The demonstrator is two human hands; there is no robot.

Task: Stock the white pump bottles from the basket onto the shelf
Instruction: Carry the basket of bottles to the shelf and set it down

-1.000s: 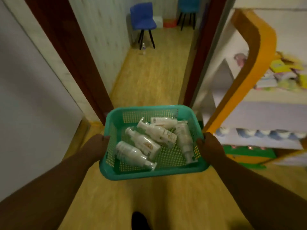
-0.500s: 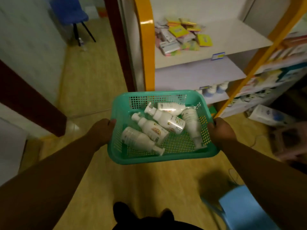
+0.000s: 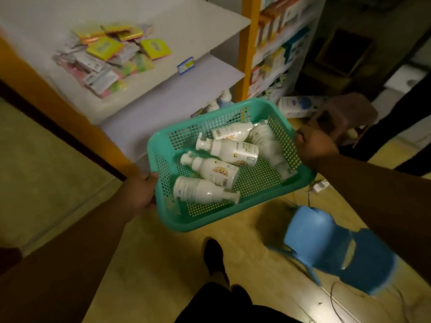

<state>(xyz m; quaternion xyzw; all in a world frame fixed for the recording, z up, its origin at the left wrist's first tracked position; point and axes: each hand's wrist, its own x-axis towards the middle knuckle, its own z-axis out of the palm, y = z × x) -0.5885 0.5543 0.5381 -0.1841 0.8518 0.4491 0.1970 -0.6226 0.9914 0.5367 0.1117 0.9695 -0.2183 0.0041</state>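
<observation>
Left hand (image 3: 142,194): closed on the near-left edge of the basket (image 3: 300,180); nothing else is held.
Right hand (image 3: 314,145): closed on the far-right edge; the basket is carried tilted between the 2 hands.
Bottles (image 3: 214,171): 5 are counted, all lying flat inside the basket, between the 2 grips, none upright.
Long axes: 3 are laid roughly left-right, 2 with pumps toward the left hand, 1 with its pump toward the near rim; 1 lies along the right wall.
Nearer hand: the right-wall bottle is reached soonest by the right hand.
Shelf (image 3: 177,89): found just beyond the basket's far-left rim, its white boards partly bare.
Next move, as judged: 1 hand must be freed.
</observation>
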